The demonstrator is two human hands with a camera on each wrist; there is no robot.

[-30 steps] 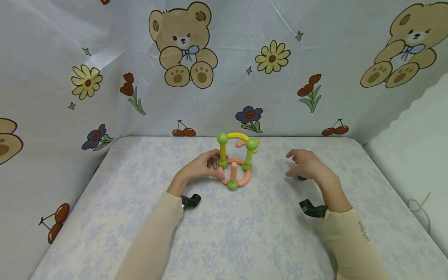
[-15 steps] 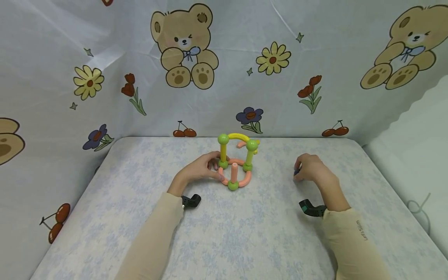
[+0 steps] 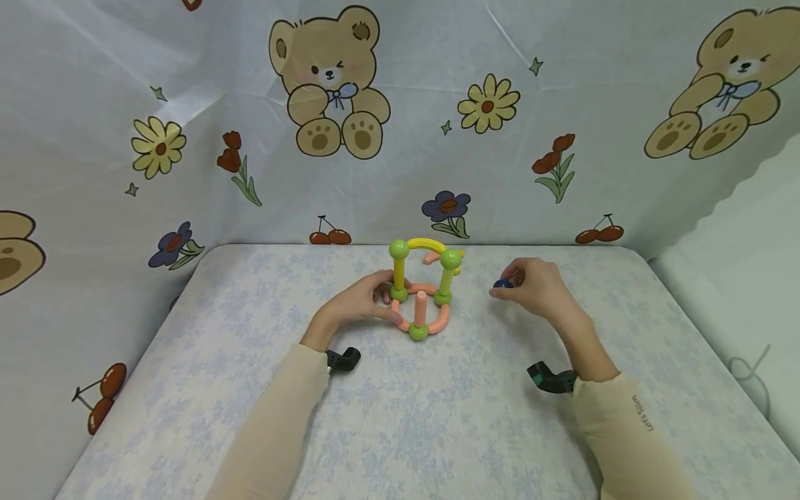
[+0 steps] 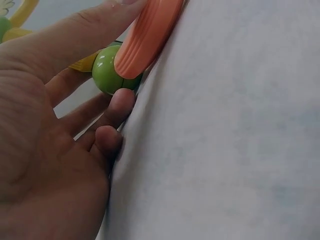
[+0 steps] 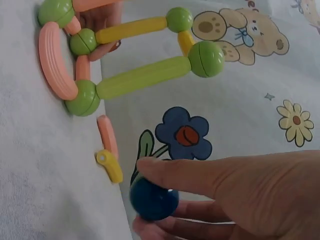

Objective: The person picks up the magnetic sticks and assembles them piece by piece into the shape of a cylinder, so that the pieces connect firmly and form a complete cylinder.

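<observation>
Found blue ball (image 3: 502, 283) pinched in right hand (image 3: 536, 286), frame (image 3: 446, 282) part-joined within curled left hand (image 3: 359, 298), pink upright (image 3: 421, 310) near its fingers (image 4: 122, 102) uncapped.

Table (image 3: 400, 423): pale w/ mottled blue pattern. Ball-&-rod frame (image 3: 421, 307) stands upright approx. ctr., toward far side, on base of pink curved rods (image 3: 441, 320) + green balls (image 3: 419, 332). Beyond it, slightly R: loose pink pc. (image 5: 107, 135), yellow pc. (image 5: 114, 169).

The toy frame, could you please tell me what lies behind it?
A pink piece and a yellow piece lie there; in the head view, a green ball hides the stretch between them.
</observation>
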